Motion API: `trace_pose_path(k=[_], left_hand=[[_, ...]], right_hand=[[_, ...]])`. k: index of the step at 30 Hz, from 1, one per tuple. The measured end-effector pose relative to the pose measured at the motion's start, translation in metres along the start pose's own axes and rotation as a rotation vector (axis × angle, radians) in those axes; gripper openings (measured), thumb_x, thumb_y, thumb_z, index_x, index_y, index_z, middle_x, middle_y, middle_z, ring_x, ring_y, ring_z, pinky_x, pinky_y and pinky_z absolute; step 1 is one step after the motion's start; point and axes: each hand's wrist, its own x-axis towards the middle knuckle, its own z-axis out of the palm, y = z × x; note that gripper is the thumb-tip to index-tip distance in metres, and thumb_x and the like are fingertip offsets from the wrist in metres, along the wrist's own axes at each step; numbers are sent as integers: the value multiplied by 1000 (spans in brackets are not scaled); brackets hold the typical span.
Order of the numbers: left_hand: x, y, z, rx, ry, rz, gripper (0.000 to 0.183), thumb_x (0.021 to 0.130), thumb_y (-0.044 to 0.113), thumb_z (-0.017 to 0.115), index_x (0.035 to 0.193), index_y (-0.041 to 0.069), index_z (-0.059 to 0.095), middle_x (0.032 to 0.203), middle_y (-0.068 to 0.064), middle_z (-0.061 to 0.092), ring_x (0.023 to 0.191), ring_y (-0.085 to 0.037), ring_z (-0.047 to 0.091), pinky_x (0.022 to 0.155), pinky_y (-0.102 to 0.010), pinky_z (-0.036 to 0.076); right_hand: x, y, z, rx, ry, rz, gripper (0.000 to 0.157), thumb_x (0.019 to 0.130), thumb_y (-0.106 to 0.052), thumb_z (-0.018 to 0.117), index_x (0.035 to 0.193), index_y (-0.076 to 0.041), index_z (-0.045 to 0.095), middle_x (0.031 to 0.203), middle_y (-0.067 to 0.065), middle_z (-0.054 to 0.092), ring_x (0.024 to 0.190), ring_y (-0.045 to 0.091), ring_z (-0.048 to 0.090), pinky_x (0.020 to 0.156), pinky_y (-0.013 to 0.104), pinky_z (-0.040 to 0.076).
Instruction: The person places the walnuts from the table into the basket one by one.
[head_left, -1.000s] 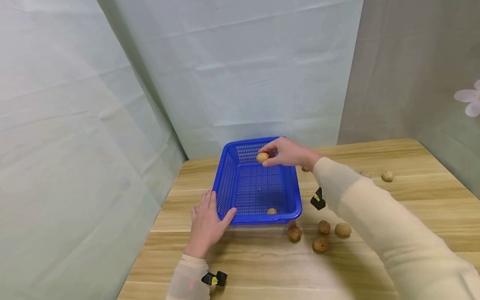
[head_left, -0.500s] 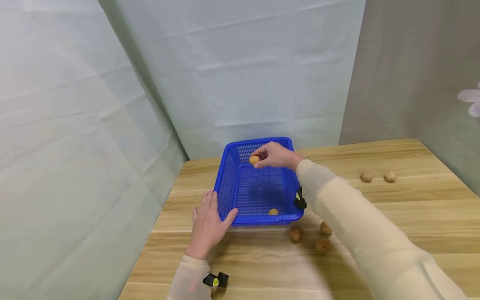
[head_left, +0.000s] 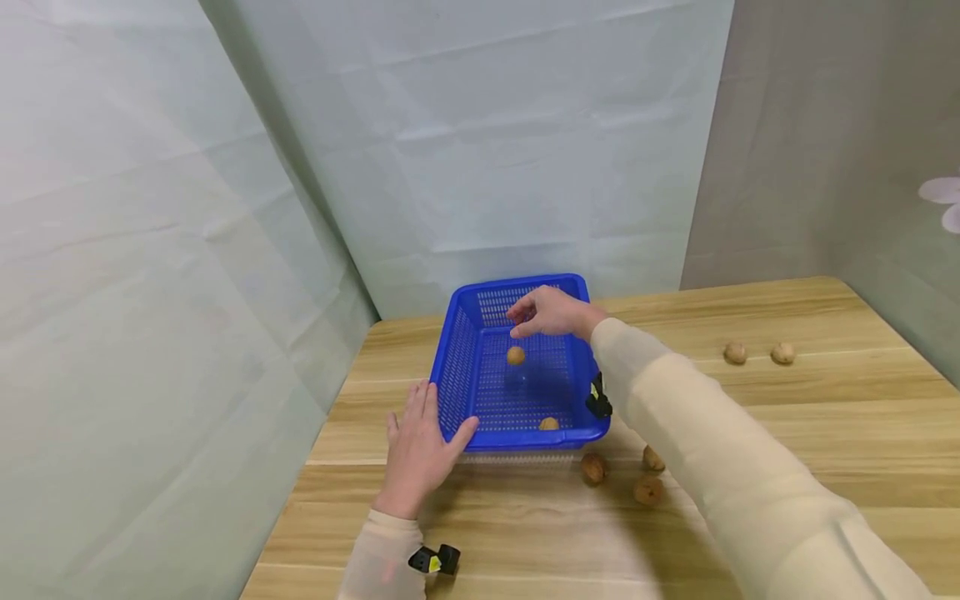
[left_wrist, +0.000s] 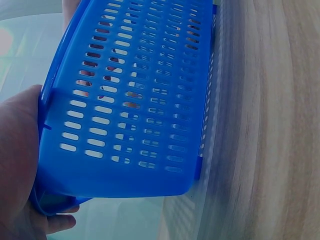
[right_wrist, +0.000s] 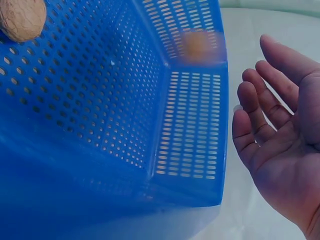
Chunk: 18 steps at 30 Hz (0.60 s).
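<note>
In the head view my right hand (head_left: 551, 312) is above the blue plastic basket (head_left: 480, 438), fingers loosely bent and apart, holding nothing. Just below its fingertips a walnut (head_left: 516, 356) is in mid-air; the right wrist view shows it as a blurred brown walnut (right_wrist: 202, 47). Another walnut (head_left: 549, 424) lies on the basket floor by the near wall. My left hand (head_left: 420, 446) rests against the basket's near left corner, fingers straight along the left side, thumb on the near rim. In the left wrist view the basket wall (left_wrist: 125, 180) hides part of the scene.
On the wooden table (head_left: 540, 542), a walnut (head_left: 594, 468), a second walnut (head_left: 648, 490) and a third walnut (head_left: 653, 458) lie in front of the basket, near the right sleeve. Farther right sit a walnut (head_left: 736, 353) and another walnut (head_left: 783, 353). A pale cloth (head_left: 480, 150) hangs behind.
The right hand moved left over the basket, then its fingers parted and let go of the walnut, which has dropped below them. The left hand has stayed at the basket corner.
</note>
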Motion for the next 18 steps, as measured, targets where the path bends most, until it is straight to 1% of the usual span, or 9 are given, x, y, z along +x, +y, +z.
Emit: trace_pose_path(k=[4,9,12,14,18], left_hand=[[-1,1,0,4,3,-3,92,89,64,51,149,-2,28,156,-18,24,145,-31,14,106,-70,10],[-2,1,0,16,7,3,92,89,63,52,149,-3,28,156,-18,24,145,-32,15,105,-71,11],[-3,2,-1,13,13,4,92,89,63,52,149,-3,29,156,-18,24,145,-31,15,105,-71,10],[-3,2,-1,15,13,7,92,89,63,52,149,-3,29,156,-18,24,145,-31,15,105,-71,10],[-4,4,-2,20,2,9,94,89,67,47,149,-3,28,156,-17,23,146,-30,14,105,-71,9]], right_hand=[[-3,-3,-4,-10,-6,-7,43,87,-29,72,127,-14,63,120,4,64,108,17,58,94,37,48],[-13,-11,-14,-5,-11,-38,44,88,-32,71,128,-15,63,121,0,63,111,17,57,92,37,48],[-25,-17,-24,-10,-14,-63,44,89,-33,70,128,-15,62,122,-2,62,112,17,57,92,36,48],[-35,-19,-31,-24,-16,-80,44,89,-31,69,129,-13,62,123,0,63,113,18,57,93,37,48],[-61,-14,-46,-104,-17,-109,45,91,-30,68,130,-9,61,122,4,63,109,19,58,90,39,49]])
